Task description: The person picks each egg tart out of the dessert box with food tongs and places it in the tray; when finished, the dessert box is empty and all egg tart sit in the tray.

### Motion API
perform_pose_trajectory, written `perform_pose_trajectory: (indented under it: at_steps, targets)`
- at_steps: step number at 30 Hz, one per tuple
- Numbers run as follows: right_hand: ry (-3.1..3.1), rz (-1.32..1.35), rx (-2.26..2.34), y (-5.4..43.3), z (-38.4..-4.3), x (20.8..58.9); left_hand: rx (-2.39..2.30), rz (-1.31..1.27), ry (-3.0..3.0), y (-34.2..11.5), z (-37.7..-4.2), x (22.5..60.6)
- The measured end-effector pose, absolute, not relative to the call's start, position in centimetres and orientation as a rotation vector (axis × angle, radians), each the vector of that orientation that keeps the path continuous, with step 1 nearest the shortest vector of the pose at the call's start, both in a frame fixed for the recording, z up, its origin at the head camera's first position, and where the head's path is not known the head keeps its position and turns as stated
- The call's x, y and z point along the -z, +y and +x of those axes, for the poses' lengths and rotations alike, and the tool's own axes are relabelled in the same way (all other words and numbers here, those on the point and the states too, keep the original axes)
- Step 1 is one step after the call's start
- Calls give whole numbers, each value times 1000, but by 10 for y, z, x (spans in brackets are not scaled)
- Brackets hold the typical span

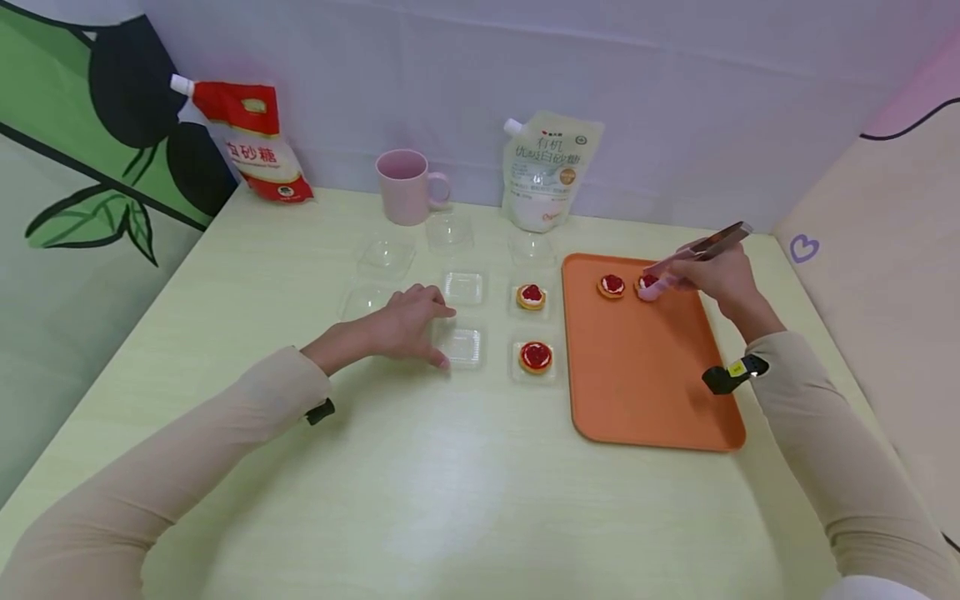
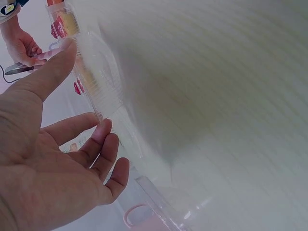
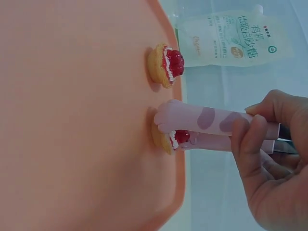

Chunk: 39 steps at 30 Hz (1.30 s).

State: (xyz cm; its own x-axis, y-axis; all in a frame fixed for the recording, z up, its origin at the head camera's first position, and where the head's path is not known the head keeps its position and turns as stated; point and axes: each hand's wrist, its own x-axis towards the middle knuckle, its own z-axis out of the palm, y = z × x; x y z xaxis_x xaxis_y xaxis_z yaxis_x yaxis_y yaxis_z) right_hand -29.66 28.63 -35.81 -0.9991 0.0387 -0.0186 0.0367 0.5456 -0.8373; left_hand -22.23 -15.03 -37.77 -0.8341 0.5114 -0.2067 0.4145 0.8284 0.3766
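Note:
My right hand (image 1: 723, 271) grips tongs (image 3: 211, 122) with pink, paw-shaped tips. The tips straddle a small berry tart (image 3: 166, 139) near the far edge of the orange tray (image 1: 637, 375). Beside it on the tray sits another tart (image 3: 166, 65) topped with red fruit and white cream. Thumb and fingers spread, my left hand (image 1: 405, 325) is at the left side of an empty clear plastic box (image 1: 462, 348), fingertips right at its edges. Behind that stands a second empty clear box (image 1: 462, 287).
Two boxes right of these hold a tart each, the near tart (image 1: 536, 357) and the far tart (image 1: 531, 297). Several clear lids (image 1: 386, 254) lie further left and back. A pink mug (image 1: 403, 187), a red sugar bag (image 1: 258, 146) and a pale sugar pouch (image 1: 551, 171) stand along the wall.

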Motion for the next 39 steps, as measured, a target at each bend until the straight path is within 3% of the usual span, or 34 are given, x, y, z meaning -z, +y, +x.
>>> perform_pose_trajectory:
  at_steps: [18, 25, 39]
  targets:
    - [-2642, 109, -1558, 272, -278, 332, -407, 687, 2705, -149, -224, 373]
    - [-2656, 155, -1609, 255, -267, 321, -480, 848, 2752, -145, -226, 370]
    - [-2809, 443, -1708, 205, -227, 323, -300, 1007, 2744, -83, -225, 376]
